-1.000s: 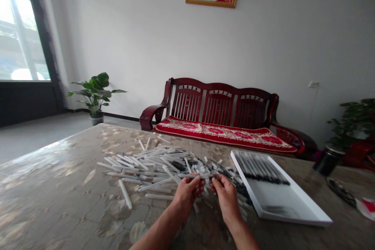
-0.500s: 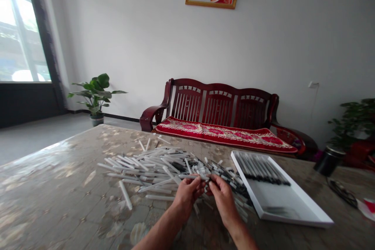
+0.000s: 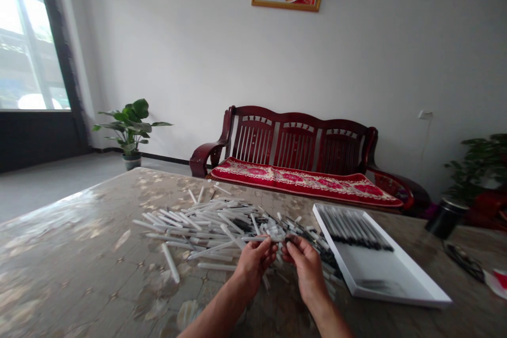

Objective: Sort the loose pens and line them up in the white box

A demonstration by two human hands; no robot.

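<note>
My left hand [image 3: 255, 261] is closed in a pinch on a pale pen barrel [image 3: 250, 238], which lies level and sticks out to the left of the fingers. Just to its right, my right hand [image 3: 307, 264] has thumb and fingertips pressed together near the barrel's other end. What those fingertips hold is too small and blurred to name. Both hands are over the near side of a pile of white pen barrels [image 3: 198, 220]. Darker pen parts [image 3: 303, 232] are mixed in at the pile's right side.
Right of the pile stands a shallow white box [image 3: 412, 274] with a row of pens [image 3: 352, 227] at its far end. A black cylinder [image 3: 447, 216] and a dark cable [image 3: 463, 261] are further right. Behind the patterned table [image 3: 79, 264] is a wooden bench [image 3: 297, 137].
My right hand has shifted slightly to the right, and its fingers have changed position. My left hand stays in nearly the same place with the pen barrel.
</note>
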